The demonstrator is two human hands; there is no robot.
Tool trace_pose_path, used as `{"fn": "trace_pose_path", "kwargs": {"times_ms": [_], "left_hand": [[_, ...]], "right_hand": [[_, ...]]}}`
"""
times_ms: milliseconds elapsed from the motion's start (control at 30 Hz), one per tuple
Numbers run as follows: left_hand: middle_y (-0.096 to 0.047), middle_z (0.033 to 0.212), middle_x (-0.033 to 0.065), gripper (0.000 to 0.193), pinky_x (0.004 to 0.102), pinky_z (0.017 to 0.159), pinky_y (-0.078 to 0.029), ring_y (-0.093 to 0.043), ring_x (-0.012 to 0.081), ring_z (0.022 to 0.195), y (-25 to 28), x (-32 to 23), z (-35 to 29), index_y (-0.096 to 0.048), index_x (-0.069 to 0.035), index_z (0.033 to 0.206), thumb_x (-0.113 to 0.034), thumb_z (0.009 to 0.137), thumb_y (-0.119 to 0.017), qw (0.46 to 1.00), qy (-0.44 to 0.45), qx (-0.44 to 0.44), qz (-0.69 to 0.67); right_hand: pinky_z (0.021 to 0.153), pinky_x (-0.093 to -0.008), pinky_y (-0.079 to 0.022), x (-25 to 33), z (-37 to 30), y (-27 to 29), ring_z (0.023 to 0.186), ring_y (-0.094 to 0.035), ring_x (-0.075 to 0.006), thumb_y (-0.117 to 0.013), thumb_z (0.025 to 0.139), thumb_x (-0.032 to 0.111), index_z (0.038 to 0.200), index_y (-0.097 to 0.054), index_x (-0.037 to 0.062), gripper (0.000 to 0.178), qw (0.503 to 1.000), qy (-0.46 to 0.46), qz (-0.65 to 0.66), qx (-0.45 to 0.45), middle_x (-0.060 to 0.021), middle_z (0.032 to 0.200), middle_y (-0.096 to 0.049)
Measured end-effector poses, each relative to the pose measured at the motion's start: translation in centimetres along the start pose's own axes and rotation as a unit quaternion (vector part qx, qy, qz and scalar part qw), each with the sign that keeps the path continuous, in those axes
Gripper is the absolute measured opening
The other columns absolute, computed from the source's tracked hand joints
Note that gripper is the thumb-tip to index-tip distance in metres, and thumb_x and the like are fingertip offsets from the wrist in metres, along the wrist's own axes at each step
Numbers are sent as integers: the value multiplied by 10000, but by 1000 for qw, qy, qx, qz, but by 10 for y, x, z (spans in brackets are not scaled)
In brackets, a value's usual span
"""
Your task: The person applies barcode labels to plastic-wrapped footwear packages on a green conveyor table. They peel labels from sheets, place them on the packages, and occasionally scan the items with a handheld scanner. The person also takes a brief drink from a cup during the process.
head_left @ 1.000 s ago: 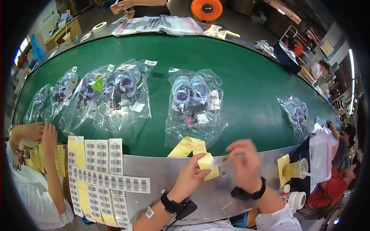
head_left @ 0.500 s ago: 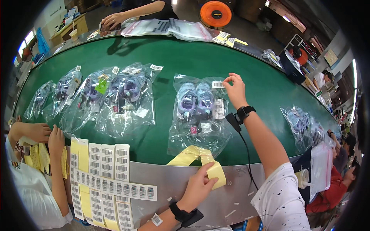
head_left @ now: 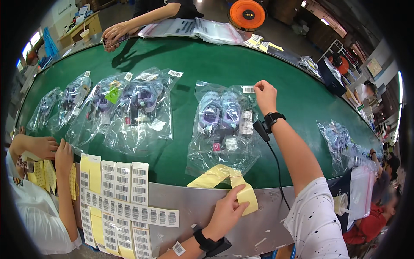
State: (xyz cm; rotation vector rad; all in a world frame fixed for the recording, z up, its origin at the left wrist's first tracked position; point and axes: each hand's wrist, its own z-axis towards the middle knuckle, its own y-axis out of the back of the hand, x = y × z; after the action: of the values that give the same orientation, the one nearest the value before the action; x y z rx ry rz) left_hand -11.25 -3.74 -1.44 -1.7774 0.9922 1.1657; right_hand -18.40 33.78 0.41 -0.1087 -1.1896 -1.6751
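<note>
Bearing bagged shoes [head_left: 211,110], a green tabletop [head_left: 302,108] fronts an orange fan [head_left: 247,14].

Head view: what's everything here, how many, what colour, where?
Work surface: one, green, middle
Bagged shoes: six bags at least, blue-purple, left, centre, right
Barcode strips: several, white and yellow, lower left
Discs: two, orange, top, right
Bag stacks: two, clear, far edge, right
Phone: one, dark, upper left
Cups: two, pale, upper left, right
Co-workers: several, mixed clothing, left, top, right
Folded strip: one, yellow, front edge
Held label: one, white, at centre bag's corner
Left hand: one, bare, on folded strip
Right hand: one, bare, at held label
</note>
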Motion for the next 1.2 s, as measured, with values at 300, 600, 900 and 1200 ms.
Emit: {"fn": "trace_pose_path", "kwargs": {"times_ms": [300, 600, 900, 1200], "left_hand": [[-680, 817, 95, 534, 279, 655, -507, -635, 109, 726, -2, -25, -34, -427, -105, 1401, -159, 911, -633, 999, -36, 0, 29], [-536, 675, 59, 544, 296, 564, -435, -488, 124, 580, 10, -20, -60, -428, -111, 1406, -110, 895, -617, 997, -71, -16, 19], [-570, 752, 78, 471, 287, 590, -441, -498, 108, 609, 6, -15, -75, -440, -100, 1399, -127, 947, -570, 984, -159, -83, -23], [-646, 925, 94, 297, 253, 730, -474, -588, 113, 765, 7, -18, -97, -568, -51, 1240, -158, 964, -544, 975, -220, -41, 6]], "right_hand": [[600, -420, -478, 31, -6, 28, 576, -574, -329, -558, 746, -47, 1219, -500, 75, 491, 999, 46, 2, 21, -138, 627, -568], [638, -442, -480, 198, -123, 56, 706, -610, -358, -621, 843, 186, 778, -616, 28, 171, 855, 211, -37, 472, -159, 734, -639], [780, -291, -492, 194, -154, 97, 882, -622, -208, -687, 810, 79, 1007, -620, -28, 234, 919, 188, 131, 320, -115, 993, -649], [769, -237, -456, 174, -324, 216, 844, -585, -111, -599, 924, 110, 1073, -646, -19, 202, 832, -249, 311, 387, -45, 957, -659]]}}
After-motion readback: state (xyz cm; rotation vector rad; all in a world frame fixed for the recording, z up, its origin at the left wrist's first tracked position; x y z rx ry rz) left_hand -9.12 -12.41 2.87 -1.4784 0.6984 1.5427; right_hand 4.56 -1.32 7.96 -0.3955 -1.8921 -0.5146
